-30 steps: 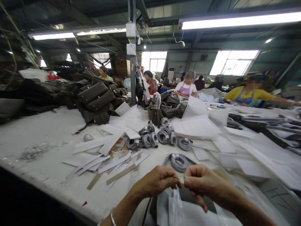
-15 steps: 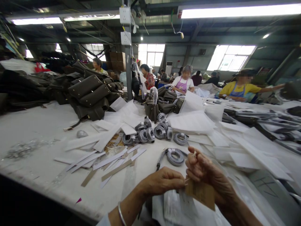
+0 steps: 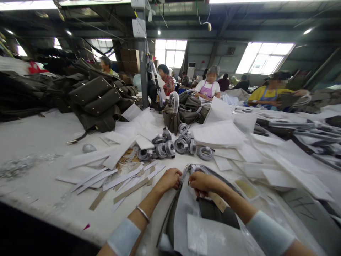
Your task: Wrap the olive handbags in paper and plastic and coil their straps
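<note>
Counter: one, white [image 3: 29, 137], its near edge running across the lower left.
Background: three large bright windows [image 3: 171, 53]; one post [image 3: 142, 71] with two socket boxes [image 3: 139, 27].
Co-workers: four nearer people [image 3: 207, 87] beyond the counter, others farther back, not all countable.
Wrapped bag: one, dark, at the near edge, under both hands [image 3: 218, 213]; white sheeting and clear plastic over part of it.
Left hand: one [image 3: 172, 178], grip closed on the strap [image 3: 183, 175] at the bag's upper left; one silver bangle [image 3: 142, 214] on the wrist.
Right hand: one [image 3: 201, 182], just beside the left, grip pinched shut; anything between the fingertips too small to tell.
Brown tag: one [image 3: 218, 202], just below the right hand.
Sleeve bands: two, pale blue [image 3: 124, 236], one per forearm.
Coiled straps: about nine clustered mid-counter [image 3: 182, 145]; one apart, just right [image 3: 205, 153]; one partly hidden behind the right hand.
Upright bag: one, dark [image 3: 171, 120], behind the cluster, handle wrapped.
Strips: several white [image 3: 123, 177]; at least three grey-brown [image 3: 98, 200].
Container: one, yellowish contents [image 3: 247, 188], right of the wrapped bag.
Magenta scrap: one [image 3: 86, 227], near the near edge.
</note>
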A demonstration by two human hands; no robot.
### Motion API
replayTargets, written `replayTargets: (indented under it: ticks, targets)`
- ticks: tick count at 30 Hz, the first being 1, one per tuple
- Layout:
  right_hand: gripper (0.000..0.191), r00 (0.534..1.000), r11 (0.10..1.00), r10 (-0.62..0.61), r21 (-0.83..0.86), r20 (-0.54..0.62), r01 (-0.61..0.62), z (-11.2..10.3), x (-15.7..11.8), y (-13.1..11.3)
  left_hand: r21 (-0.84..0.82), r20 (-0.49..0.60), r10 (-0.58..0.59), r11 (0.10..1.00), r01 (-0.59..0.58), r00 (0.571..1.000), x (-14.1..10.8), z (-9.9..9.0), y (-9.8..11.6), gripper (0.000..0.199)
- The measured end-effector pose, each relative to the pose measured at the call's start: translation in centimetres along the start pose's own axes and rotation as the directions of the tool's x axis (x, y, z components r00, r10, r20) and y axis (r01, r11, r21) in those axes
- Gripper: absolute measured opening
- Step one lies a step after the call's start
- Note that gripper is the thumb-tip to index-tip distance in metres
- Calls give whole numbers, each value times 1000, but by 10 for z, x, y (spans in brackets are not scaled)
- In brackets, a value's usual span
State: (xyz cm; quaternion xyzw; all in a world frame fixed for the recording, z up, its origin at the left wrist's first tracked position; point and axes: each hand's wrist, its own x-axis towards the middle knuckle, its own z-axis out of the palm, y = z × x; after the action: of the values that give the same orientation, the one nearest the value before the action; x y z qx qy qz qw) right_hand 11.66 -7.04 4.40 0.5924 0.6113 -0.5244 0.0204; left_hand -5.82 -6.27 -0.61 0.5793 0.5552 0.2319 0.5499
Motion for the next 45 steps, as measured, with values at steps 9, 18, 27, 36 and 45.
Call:
replayTargets:
  ticks: [9,18,27,36,45]
  targets:
    - [10,981,902,-173,415,91,121,5,28,7,166,-12,229,960,-224,973,-6,-4,9,23]
    - [19,983,952,-185,248,2,178,-1,12,9,399,-132,278,893,-206,951,-12,-4,6,14]
    - [55,947,937,-249,-298,-203,183,-2,-7,10,-38,-143,220,973,-227,965,-14,-12,3,14]
    - [38,942,795,-194,519,-273,314,-7,-11,7,-489,-149,126,853,-184,981,-18,-5,-5,29]
    - [48,931,528,-286,773,-226,350,21,0,-7,-606,-121,122,777,-170,985,-16,-3,-12,39]
